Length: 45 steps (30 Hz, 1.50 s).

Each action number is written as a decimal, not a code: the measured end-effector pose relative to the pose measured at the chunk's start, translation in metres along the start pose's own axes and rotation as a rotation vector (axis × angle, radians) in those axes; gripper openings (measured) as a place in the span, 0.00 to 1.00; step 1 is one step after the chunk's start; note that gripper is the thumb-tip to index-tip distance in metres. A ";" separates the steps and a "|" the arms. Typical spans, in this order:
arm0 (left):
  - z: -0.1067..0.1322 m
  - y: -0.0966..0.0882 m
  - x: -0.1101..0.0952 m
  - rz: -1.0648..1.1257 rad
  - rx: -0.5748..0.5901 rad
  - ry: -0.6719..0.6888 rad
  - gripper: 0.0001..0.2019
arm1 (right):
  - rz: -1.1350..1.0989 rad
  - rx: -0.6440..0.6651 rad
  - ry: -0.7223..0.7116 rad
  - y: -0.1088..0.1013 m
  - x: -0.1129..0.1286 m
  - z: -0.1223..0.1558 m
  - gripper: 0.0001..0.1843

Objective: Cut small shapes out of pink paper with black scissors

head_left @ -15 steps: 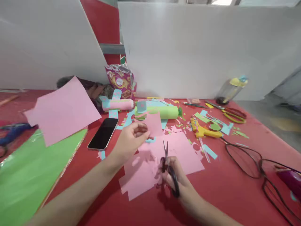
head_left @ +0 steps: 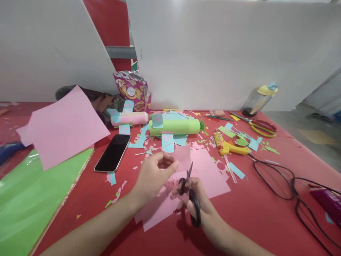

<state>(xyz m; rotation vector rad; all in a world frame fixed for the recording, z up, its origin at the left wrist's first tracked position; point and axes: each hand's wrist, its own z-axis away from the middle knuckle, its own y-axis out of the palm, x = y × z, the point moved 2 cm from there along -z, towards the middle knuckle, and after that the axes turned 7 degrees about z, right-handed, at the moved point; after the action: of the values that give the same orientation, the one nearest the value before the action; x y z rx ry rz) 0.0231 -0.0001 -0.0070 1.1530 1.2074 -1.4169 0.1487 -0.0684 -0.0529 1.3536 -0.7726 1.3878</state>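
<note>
Between the thumb and fingers of my left hand (head_left: 154, 174) is a small piece of pink paper (head_left: 183, 156), pinched at its lower left. My right hand (head_left: 204, 202) grips black-handled scissors (head_left: 195, 209) with fingers through the loops. The blades point up and away from me, nearly closed, close to the right edge of the small piece. Whether they touch it I cannot tell. Below both hands, larger pink sheets (head_left: 210, 174) lie on the red table (head_left: 119, 234).
Behind stand a green tube (head_left: 183, 127) and a pink tube (head_left: 134, 118) with blue paper fins. A phone (head_left: 113, 153) lies left, beside a large pink sheet (head_left: 66, 128). A yellow glue gun (head_left: 231, 147), its cable, red-and-yellow-handled scissors (head_left: 262, 128) and paper scraps lie right.
My left hand has lowered the small pink piece toward me, uncovering the green tube's front fin. The scissor blades, apart before, are now nearly together. The view has shifted slightly.
</note>
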 end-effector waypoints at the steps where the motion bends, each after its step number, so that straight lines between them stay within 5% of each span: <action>1: 0.000 0.001 0.002 -0.007 0.000 0.004 0.05 | 0.005 -0.008 0.003 0.000 0.001 0.000 0.19; 45: 0.001 -0.005 -0.001 -0.077 0.008 -0.019 0.06 | 0.004 -0.099 0.022 -0.001 -0.005 -0.002 0.21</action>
<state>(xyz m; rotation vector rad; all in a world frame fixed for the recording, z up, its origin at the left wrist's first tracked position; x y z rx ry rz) 0.0180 -0.0003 -0.0055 1.1068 1.2459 -1.4885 0.1482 -0.0674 -0.0583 1.2592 -0.8192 1.3479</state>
